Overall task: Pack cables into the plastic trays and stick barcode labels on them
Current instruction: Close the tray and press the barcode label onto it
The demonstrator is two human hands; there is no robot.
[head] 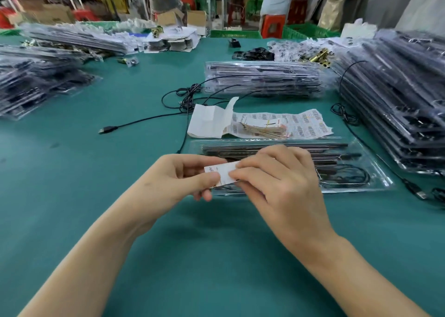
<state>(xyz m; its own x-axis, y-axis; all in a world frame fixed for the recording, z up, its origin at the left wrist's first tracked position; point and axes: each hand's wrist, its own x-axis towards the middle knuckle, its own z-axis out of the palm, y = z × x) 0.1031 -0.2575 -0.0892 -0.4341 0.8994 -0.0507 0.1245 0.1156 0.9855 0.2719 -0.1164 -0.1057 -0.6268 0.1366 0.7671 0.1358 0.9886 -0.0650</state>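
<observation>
A barcode label (225,172) was found pinched at both ends by the left hand (180,175) and right hand (279,179) over 1 plastic tray (378,172), its print mostly covered by fingers and the tray's left end hidden behind both hands.

Red stool (273,25) beside green crates (310,30), cardboard box (196,18)

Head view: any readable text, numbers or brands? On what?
None readable.
On the label strip, pinched by the left hand and the right hand: dark print at its left end, blurred.
On the barcode sheets on the green table: barcodes and print, too small.
On the card stacks at the far edge: blurred.
</observation>
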